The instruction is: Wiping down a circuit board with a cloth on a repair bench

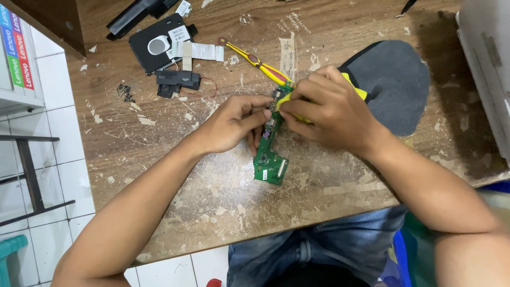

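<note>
Left hand [234, 123] pinched green circuit board [269, 159] at frame centre, board flat on wooden table [212, 191]. Right hand [329, 109] gripped yellow tool [287, 101] against board's upper end. Yellow toothbrush [255, 61] lay above.

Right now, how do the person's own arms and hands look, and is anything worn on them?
Both arms are bare along all that shows, with no sleeves in view. The left hand and the right hand wear no gloves. No watch, ring or bracelet shows on either wrist or on the fingers.
</note>
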